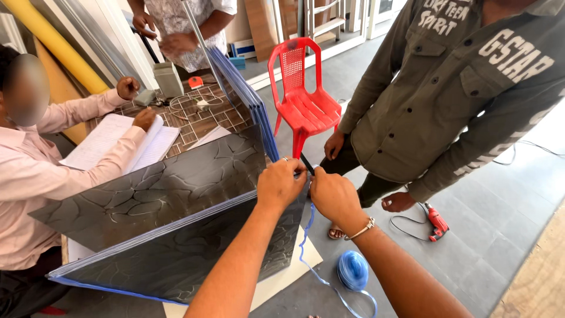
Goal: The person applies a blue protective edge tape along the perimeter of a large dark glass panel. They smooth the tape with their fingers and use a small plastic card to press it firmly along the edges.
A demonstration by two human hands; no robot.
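Note:
My left hand (280,184) and my right hand (332,194) meet at the upper corner of a stack of dark grey crack-patterned panels (159,194) standing tilted on the table. Both pinch a thin black strip (307,164) at that corner. A blue plastic strap (308,232) runs down from under my hands to a blue strap roll (352,271) on the floor. A blue edge band (112,290) runs along the panels' lower edge. My right wrist wears a metal bracelet.
A person in an olive shirt (447,88) stands close on the right. A red plastic chair (303,100) stands behind the panels. A seated person in pink (35,176) writes in an open notebook (118,141). Another person stands at the back. A red drill (436,222) lies on the floor.

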